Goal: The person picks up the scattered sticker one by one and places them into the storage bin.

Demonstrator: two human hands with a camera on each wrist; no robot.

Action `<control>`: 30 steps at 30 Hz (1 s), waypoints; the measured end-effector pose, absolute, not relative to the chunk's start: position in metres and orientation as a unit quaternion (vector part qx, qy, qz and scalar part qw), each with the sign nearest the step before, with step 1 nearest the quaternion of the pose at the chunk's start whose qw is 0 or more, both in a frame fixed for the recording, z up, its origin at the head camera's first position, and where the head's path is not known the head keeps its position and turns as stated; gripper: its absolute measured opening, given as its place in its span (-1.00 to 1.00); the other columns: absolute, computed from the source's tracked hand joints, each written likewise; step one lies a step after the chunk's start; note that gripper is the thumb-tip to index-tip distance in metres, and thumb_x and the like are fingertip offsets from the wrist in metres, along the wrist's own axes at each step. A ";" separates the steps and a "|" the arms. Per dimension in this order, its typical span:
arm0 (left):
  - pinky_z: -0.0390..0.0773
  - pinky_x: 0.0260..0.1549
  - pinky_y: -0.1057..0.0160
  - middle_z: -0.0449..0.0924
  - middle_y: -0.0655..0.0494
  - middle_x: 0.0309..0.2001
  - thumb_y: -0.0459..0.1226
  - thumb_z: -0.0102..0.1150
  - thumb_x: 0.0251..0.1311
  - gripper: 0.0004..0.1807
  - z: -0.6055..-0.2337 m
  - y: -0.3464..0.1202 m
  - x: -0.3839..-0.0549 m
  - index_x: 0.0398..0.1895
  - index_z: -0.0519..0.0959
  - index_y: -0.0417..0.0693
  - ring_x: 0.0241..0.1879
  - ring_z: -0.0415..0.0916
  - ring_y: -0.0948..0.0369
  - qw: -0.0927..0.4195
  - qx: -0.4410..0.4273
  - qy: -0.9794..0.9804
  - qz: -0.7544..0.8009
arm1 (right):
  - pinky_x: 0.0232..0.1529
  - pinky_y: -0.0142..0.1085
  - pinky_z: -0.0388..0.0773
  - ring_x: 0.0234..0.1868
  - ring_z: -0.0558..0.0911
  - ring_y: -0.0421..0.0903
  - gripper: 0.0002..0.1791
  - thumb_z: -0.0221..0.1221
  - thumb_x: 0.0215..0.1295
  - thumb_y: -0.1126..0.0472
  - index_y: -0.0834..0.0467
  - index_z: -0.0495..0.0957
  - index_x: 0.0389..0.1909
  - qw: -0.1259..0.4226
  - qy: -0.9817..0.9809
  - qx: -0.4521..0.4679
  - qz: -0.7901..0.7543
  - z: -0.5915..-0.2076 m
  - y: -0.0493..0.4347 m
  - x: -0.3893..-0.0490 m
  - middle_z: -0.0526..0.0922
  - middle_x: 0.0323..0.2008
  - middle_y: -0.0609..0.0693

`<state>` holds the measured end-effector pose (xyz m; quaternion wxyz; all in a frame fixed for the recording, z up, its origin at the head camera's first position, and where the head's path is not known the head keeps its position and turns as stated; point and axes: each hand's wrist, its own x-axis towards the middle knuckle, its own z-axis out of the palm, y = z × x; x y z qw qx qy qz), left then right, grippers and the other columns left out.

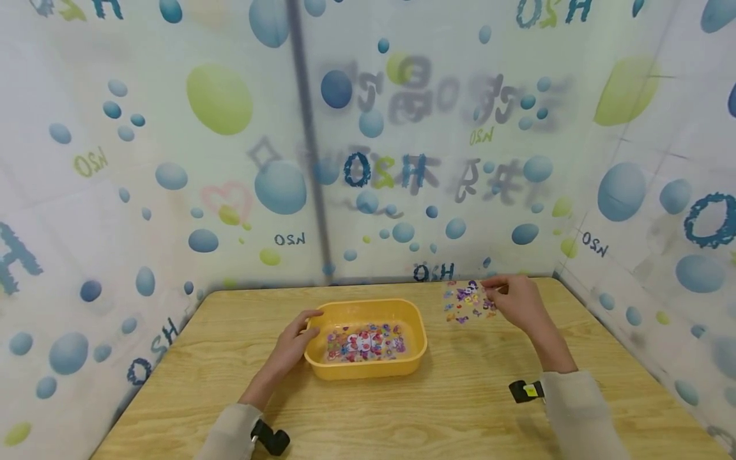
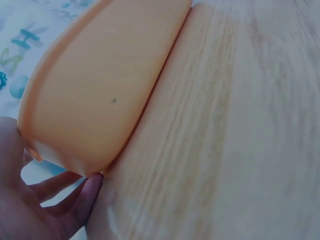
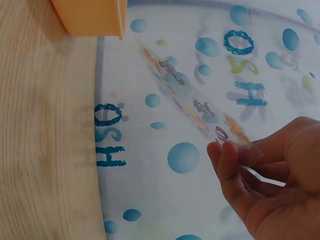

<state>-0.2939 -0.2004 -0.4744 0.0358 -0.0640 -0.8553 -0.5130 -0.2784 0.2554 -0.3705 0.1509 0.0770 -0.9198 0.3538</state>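
Note:
A yellow plastic tub (image 1: 368,371) stands on the table, and my left hand (image 1: 290,342) holds its left end. Seen from the left wrist, the thumb is up by the rim while the other fingers (image 2: 90,192) touch the outside of the tub (image 2: 105,85) lower down. Inside the tub lie colourful sticker sheets (image 1: 365,343); how many is hard to tell. To the tub's right, my right hand (image 1: 514,301) pinches a clear sheet of small stickers (image 1: 467,301) by its edge, raised above the table. The right wrist view shows this sticker sheet (image 3: 195,102) tilted, between thumb and fingers.
The wood-grain table (image 1: 471,396) reaches back to a hanging curtain (image 1: 368,211) printed with blue and green drops, which also encloses both sides. A small black device (image 1: 526,391) is worn at the right wrist, another (image 1: 270,438) at the left.

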 end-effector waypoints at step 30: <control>0.48 0.30 -0.22 0.35 -0.21 0.49 -0.24 0.01 0.55 -0.58 -0.476 -0.200 -0.294 0.40 0.49 0.05 0.42 0.36 -0.25 0.039 -0.062 -0.854 -0.516 | -0.47 -0.35 0.55 -0.34 0.70 -0.05 -0.76 0.16 0.46 0.37 0.33 0.70 0.03 0.157 -0.911 0.118 0.363 -0.364 0.203 -0.288 0.76 -0.12 0.28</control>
